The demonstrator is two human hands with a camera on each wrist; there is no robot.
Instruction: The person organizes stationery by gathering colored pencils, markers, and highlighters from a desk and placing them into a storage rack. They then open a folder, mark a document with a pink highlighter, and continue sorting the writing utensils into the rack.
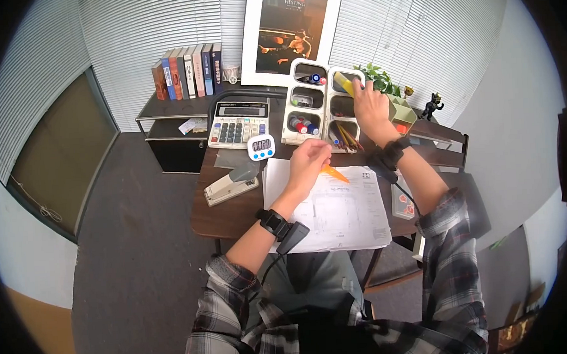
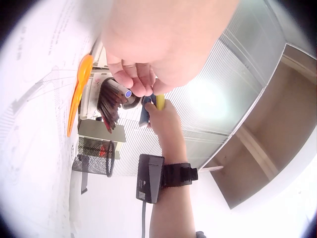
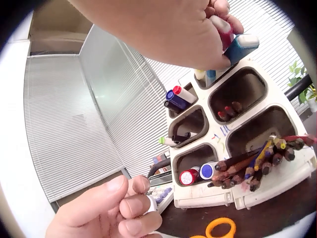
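Observation:
My right hand (image 1: 372,108) is at the top right compartment of the white pen organizer (image 1: 326,105). In the right wrist view its fingers grip highlighters, among them a blue one (image 3: 241,47) and a pink one (image 3: 222,29); a yellow one (image 1: 342,82) shows beside the fingertips in the head view. Loosely curled and holding nothing, my left hand (image 1: 307,171) hovers above the papers (image 1: 342,215). Close by it, apart from the fingers, lie orange scissors (image 2: 80,87). Colored pencils (image 3: 265,161) and markers (image 3: 181,96) stand in other compartments.
A calculator (image 1: 237,125), a white timer (image 1: 261,147) and a stapler (image 1: 232,189) sit on the desk's left side. Behind the organizer are a framed poster (image 1: 290,37) and a plant (image 1: 380,78). A black figurine (image 1: 431,106) stands at the right.

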